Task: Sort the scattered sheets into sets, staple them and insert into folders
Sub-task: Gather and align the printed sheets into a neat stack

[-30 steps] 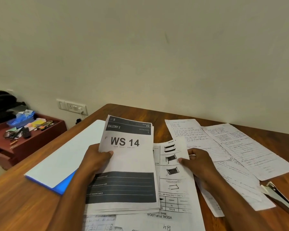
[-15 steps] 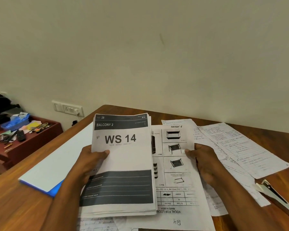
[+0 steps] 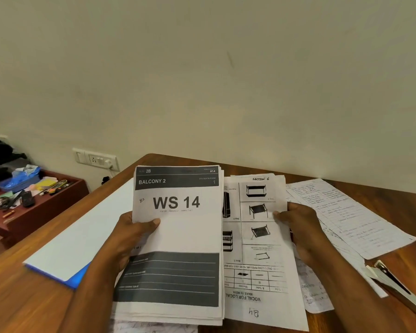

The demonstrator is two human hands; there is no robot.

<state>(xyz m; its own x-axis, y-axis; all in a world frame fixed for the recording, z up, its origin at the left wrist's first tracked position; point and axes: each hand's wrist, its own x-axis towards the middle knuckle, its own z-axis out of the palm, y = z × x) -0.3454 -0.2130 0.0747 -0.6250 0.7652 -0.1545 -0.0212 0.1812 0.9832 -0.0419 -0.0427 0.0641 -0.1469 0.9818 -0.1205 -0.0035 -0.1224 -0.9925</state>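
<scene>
My left hand (image 3: 132,239) grips the WS 14 stack (image 3: 178,239) at centre, thumb on top; my right hand (image 3: 298,227) pinches the diagram sheets (image 3: 257,236) at 3 o'clock. I reckon loose pages could slip and mix sets. Stapler (image 3: 394,284) at 4, folder (image 3: 79,236) at 9 on the bench (image 3: 22,304).

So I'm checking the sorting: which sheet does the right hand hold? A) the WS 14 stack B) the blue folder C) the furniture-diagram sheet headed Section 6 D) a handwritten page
C: the right hand pinches the right edge of the furniture-diagram sheet, while the left hand grips the WS 14 stack.
</scene>
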